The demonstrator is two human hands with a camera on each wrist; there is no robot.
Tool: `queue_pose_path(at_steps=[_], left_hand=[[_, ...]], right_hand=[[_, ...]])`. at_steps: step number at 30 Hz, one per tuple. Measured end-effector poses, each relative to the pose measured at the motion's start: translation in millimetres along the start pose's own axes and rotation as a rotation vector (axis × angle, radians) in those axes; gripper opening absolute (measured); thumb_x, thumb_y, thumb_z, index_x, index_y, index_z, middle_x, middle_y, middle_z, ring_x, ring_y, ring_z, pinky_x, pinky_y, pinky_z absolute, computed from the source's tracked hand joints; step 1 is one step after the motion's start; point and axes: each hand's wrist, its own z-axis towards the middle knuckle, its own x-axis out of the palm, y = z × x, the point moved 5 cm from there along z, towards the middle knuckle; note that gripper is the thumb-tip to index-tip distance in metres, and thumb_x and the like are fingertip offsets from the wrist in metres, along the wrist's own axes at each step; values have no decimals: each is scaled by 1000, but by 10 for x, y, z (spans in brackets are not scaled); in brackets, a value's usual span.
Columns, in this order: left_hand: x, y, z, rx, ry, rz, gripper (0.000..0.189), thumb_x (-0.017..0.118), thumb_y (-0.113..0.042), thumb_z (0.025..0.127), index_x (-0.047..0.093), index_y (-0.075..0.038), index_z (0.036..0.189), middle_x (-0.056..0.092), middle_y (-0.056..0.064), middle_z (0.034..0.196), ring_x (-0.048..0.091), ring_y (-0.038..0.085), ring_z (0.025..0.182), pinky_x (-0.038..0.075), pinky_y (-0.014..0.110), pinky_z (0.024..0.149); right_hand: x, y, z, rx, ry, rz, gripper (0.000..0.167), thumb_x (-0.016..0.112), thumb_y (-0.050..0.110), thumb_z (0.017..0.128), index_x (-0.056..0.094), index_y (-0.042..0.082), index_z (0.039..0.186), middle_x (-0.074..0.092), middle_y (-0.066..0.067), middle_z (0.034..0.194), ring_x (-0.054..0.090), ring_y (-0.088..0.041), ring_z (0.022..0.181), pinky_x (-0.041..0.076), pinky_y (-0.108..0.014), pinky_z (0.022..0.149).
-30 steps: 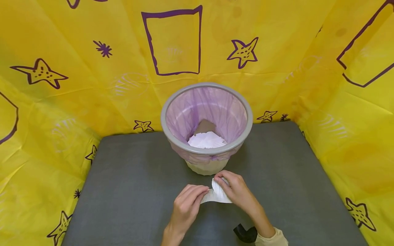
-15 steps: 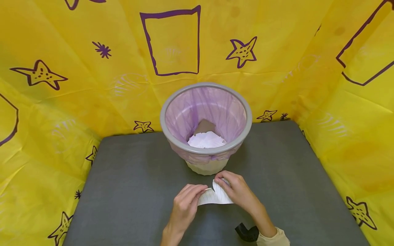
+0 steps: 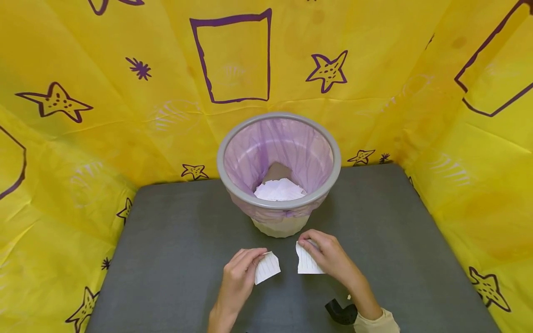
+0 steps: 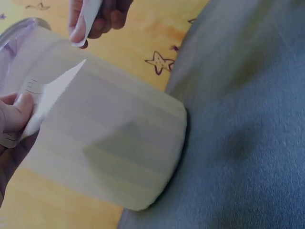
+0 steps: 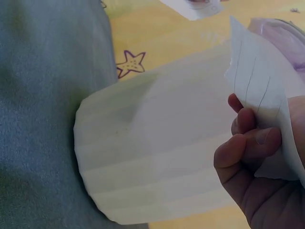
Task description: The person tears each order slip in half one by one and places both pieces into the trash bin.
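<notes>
Two torn pieces of lined white paper are held apart from each other over the table, in front of the bin. The left hand (image 3: 238, 277) pinches the left piece of paper (image 3: 268, 268) between thumb and fingers. In the right hand (image 3: 326, 252) is the right piece of paper (image 3: 306, 260), gripped by its upper part. A ragged edge shows on the paper (image 5: 252, 71) in the right wrist view. The left wrist view has the left thumb (image 4: 19, 112) on top of its piece, with the right hand (image 4: 102, 19) farther off.
A pale bin (image 3: 280, 226) with a grey rim and purple liner (image 3: 279, 134) stands just beyond the hands. White paper scraps (image 3: 280, 189) lie inside. A black strap-like device (image 3: 341, 312) is beside the right wrist. Yellow patterned cloth (image 3: 166, 92) surrounds the grey table (image 3: 175, 259).
The paper, partly torn from its upper edge before, is now in two separate pieces. The left hand has moved left and slightly down, the right hand a little to the right.
</notes>
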Motion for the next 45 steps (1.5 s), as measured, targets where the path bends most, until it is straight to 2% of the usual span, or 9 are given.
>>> queue_pose_path(at_steps=[5, 10, 13, 17, 21, 24, 34, 41, 45], left_hand=[[-48, 91, -55, -48, 34, 8, 17, 72, 4, 80, 73, -5, 94, 73, 4, 83, 66, 13, 73, 50, 17, 70], [-221, 259, -82, -123, 50, 52, 12, 71, 0, 83, 72, -6, 94, 71, 5, 81, 65, 12, 72, 48, 15, 67], [-350, 355, -77, -164, 44, 75, 13, 70, 2, 83, 72, -5, 94, 71, 4, 81, 62, 10, 70, 47, 13, 66], [-487, 426, -72, -205, 36, 93, 16, 70, 7, 82, 72, -4, 95, 70, 3, 81, 58, 7, 67, 45, 10, 65], [-586, 458, -65, -224, 37, 111, 21, 70, 11, 79, 72, -3, 96, 70, 2, 81, 56, 4, 68, 44, 10, 65], [-667, 489, -31, -216, 28, 128, 22, 70, 11, 79, 72, -4, 95, 70, 1, 81, 55, 3, 69, 44, 10, 65], [-946, 597, 188, -218, 36, 169, 20, 71, 7, 81, 73, -5, 97, 70, 4, 81, 55, 0, 73, 42, 8, 68], [-1227, 533, 537, -154, 17, 146, 28, 71, 10, 79, 74, -6, 101, 70, 6, 84, 54, -1, 74, 41, 9, 64], [-1327, 485, 727, -163, 40, 126, 32, 71, 12, 78, 73, -8, 103, 70, 5, 87, 50, -2, 71, 39, 11, 59]], right_hand=[[-30, -40, -39, 34, 18, -9, 4, 65, 14, 92, 68, 12, 90, 69, 6, 85, 63, -4, 77, 48, -14, 73], [-162, -107, -74, 66, 30, -18, 6, 64, 17, 93, 67, 14, 90, 69, 8, 85, 60, 0, 76, 46, -11, 69], [-264, -137, -80, 75, 30, -6, 4, 65, 12, 92, 67, 15, 89, 69, 8, 83, 58, 2, 73, 45, -10, 66], [-401, -149, -110, 145, 43, 76, 16, 66, 3, 89, 66, 18, 89, 68, 6, 81, 55, 3, 68, 46, -13, 58], [-509, -135, -133, 193, 64, 149, 20, 64, -1, 89, 66, 19, 90, 68, 2, 80, 54, 3, 64, 46, -16, 53], [-587, -149, -120, 185, 72, 141, 20, 64, -2, 89, 66, 18, 91, 68, 2, 80, 54, 2, 63, 46, -16, 53], [-897, -249, 41, 201, 97, 168, 20, 61, -1, 92, 65, 19, 91, 64, 5, 77, 53, -2, 52, 45, -20, 46], [-1146, -203, 230, 182, 123, 203, 21, 59, -5, 91, 65, 15, 93, 61, 3, 76, 53, -6, 49, 45, -21, 44], [-1292, -166, 342, 158, 132, 190, 22, 59, -6, 91, 65, 15, 93, 61, 4, 76, 54, -7, 49, 45, -21, 44]])
